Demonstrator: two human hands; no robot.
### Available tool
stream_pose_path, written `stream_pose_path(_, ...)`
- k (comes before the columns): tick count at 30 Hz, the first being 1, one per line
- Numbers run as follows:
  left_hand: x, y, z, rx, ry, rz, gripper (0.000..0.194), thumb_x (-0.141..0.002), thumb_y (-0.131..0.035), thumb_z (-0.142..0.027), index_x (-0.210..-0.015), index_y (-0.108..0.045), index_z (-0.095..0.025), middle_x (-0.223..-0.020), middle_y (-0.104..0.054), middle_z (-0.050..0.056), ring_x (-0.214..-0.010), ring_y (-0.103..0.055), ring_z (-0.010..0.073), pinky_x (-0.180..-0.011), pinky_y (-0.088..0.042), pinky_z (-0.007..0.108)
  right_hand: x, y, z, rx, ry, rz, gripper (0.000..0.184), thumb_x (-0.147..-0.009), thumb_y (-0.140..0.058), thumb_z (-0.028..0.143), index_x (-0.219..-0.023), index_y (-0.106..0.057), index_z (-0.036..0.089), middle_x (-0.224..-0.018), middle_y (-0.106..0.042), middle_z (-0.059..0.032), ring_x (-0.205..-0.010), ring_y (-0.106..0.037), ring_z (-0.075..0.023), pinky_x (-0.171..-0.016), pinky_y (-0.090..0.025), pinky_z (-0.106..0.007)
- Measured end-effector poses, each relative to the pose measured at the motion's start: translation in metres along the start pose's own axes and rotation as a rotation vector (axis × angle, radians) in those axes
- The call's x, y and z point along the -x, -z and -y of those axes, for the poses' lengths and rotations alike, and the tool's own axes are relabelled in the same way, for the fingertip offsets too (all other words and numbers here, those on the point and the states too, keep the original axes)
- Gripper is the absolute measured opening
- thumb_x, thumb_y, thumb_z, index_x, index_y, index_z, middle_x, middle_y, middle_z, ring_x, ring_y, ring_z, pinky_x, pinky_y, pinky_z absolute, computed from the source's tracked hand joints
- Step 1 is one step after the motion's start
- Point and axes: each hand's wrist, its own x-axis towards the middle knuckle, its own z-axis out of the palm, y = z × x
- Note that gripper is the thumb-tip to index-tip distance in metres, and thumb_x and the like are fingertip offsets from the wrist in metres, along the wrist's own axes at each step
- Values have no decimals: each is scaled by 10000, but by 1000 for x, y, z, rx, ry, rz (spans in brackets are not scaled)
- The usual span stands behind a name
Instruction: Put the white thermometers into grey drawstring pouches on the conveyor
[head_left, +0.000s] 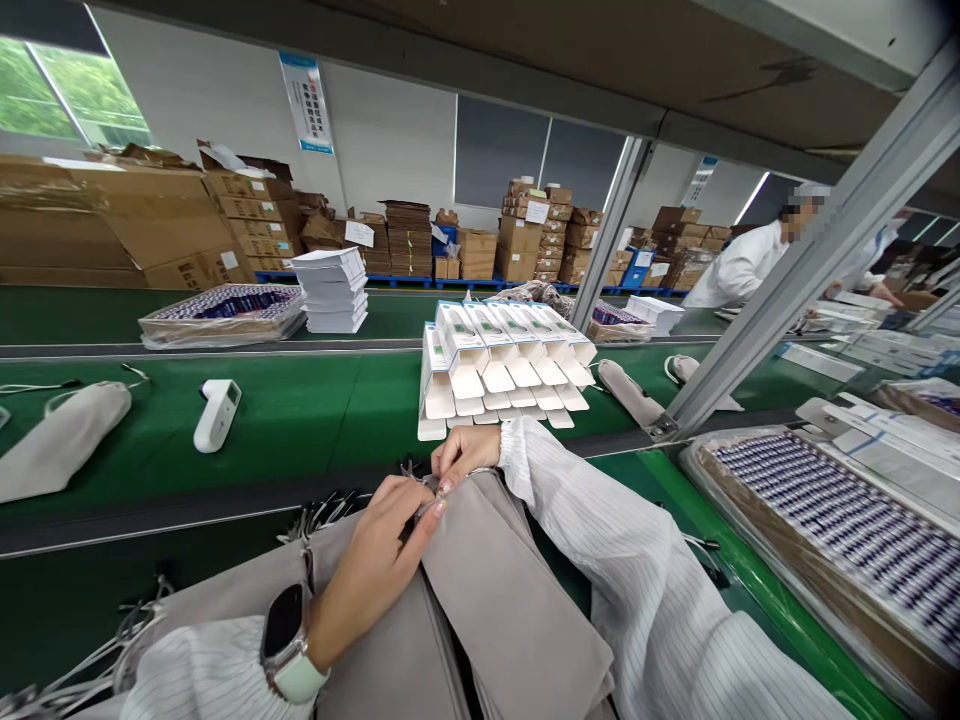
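Note:
Both my hands meet at the top edge of a grey drawstring pouch (517, 590), which lies on a pile of similar pouches (382, 640). My left hand (386, 530), with a watch (285, 630) on its wrist, pinches the pouch's mouth between thumb and fingers. Close beside it, my right hand (465, 455) is closed on the same edge, its fingers bent and partly hidden. Cords with dark ends (326, 515) stick out from the pouches behind my left hand.
White open-ended boxes (510, 350) are stacked on the green conveyor (315, 400). A white handheld device (217, 415) and a filled pouch (67, 440) lie left. A tray of batteries (840, 520) stands right, beside a metal post (810, 230). A person in white (750, 260) works beyond.

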Motion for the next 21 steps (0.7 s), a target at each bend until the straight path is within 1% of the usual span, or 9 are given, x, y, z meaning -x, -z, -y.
stream_pose_path(4,-1,0,-2,-24,-9,7,194,-868,-366,-270,-721,-469,-196,-757,-530,2,-829,-451,165,-736,-389,280,-3,2,-5,-11,3,11,334,-456,-759,338,-620,-671,60,-624,-544,5,-611,-486,-59,-595,-376,-184)
stream_pose_path(10,-1,-1,-1,-41,-7,43,197,-875,-353,-271,-728,-457,-193,-766,-520,9,-840,-437,172,-741,-386,293,-5,4,-8,7,-3,13,317,-483,-749,342,-641,-679,76,-645,-554,4,-645,-492,-68,-608,-371,-191)
stream_pose_path(21,0,-3,2,-66,-24,49,177,-875,-356,-270,-748,-449,-189,-772,-508,12,-847,-422,175,-739,-387,303,-4,3,-8,-1,8,3,330,-483,-749,351,-645,-678,72,-649,-565,-4,-638,-500,-77,-614,-376,-210)
